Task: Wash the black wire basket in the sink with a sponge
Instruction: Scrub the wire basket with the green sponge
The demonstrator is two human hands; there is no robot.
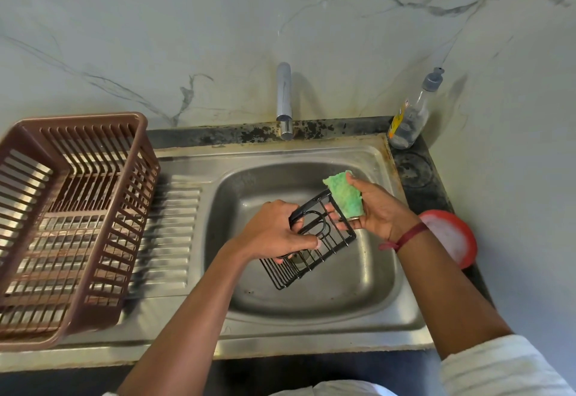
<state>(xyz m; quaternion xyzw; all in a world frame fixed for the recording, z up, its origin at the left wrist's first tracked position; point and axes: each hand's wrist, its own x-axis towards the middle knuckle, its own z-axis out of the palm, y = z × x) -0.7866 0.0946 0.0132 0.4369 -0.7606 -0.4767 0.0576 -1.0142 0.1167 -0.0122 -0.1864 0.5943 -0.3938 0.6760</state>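
Note:
The black wire basket (pixel 314 247) hangs tilted above the steel sink (pixel 358 289), over the drain. My left hand (pixel 274 233) grips it at its upper left corner, fingers wrapped around the wire. My right hand (pixel 378 208) holds a green sponge (pixel 346 194) against the basket's upper right edge, and its fingertips reach behind the wires. No water comes from the chrome tap (pixel 284 101).
A brown plastic dish rack (pixel 71 221) stands on the ribbed drainboard at the left. A nearly empty soap bottle (pixel 411 115) sits at the sink's back right corner. A red tub (pixel 452 236) rests on the dark counter at the right. A marble wall rises behind.

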